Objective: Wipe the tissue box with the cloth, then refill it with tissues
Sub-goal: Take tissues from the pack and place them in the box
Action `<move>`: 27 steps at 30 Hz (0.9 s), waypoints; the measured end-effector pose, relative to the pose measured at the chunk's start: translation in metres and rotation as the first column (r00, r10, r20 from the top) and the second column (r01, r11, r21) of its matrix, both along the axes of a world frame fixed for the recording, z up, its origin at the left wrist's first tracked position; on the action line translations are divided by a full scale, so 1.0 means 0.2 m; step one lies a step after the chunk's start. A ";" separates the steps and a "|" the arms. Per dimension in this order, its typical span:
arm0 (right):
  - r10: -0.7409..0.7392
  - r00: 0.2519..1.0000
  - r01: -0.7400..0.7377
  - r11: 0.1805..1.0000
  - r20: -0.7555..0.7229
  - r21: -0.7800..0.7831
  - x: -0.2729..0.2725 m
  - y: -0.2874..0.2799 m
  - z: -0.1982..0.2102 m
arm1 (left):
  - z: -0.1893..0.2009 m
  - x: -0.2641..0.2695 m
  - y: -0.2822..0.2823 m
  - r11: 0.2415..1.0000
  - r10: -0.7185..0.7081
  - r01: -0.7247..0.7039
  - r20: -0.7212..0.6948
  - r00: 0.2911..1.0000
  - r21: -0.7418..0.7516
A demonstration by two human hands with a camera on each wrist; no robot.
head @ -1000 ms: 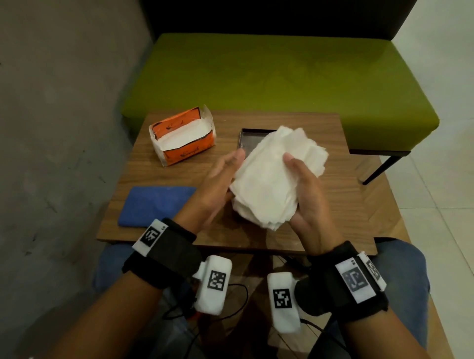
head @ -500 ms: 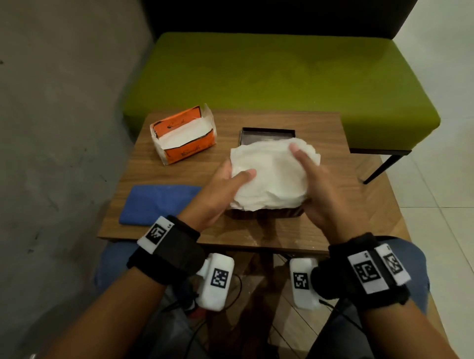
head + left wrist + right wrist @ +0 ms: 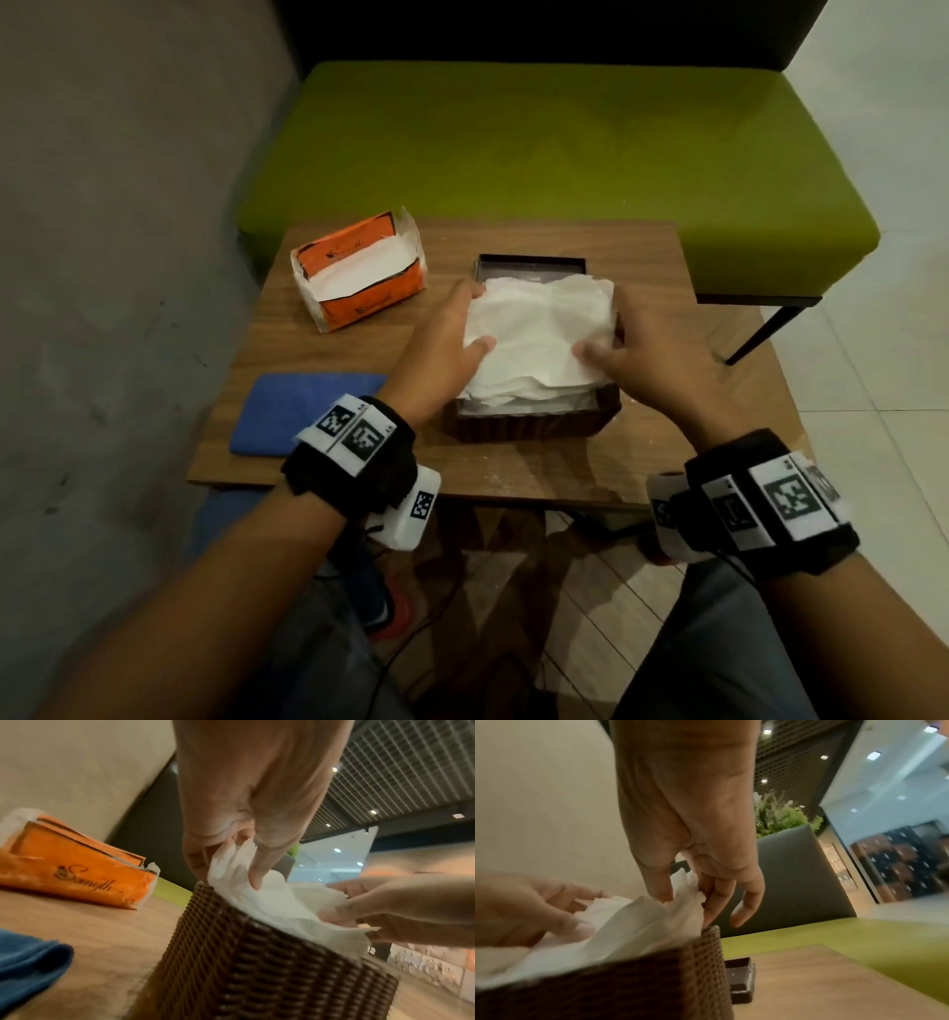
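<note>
Both hands, left hand (image 3: 445,343) and right hand (image 3: 648,366), grasp the white stack of tissues (image 3: 539,344), which sits between them, half inside the dark woven tissue box (image 3: 534,432). Uneven pushing may crumple edges over the rim.

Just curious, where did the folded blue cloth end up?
In the head view the folded blue cloth lies on the wooden table's near left corner, beside the left hand and before the orange tissue pack.
</note>
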State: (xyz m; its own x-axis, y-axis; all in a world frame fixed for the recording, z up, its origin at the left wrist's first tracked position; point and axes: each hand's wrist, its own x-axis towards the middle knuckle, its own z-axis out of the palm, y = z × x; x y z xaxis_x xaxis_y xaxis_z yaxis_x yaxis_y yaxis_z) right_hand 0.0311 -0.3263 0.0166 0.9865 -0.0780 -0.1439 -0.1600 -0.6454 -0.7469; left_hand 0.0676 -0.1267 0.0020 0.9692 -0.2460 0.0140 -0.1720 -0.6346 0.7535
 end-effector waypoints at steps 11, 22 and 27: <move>0.066 0.997 -0.069 0.745 -0.029 -0.663 -0.05 0.08 -0.12 | -0.05 0.00 -0.01 0.850 -0.155 0.119 0.028 0.987 0.513; 0.110 0.942 -0.265 0.827 -0.318 -0.496 0.04 0.26 -0.16 | -0.11 -0.01 -0.03 0.608 -0.353 0.253 -0.029 0.935 0.753; 0.080 0.927 -0.264 0.835 -0.368 -0.483 0.09 0.31 -0.16 | -0.09 0.07 0.01 0.720 -0.361 0.327 -0.072 0.930 0.612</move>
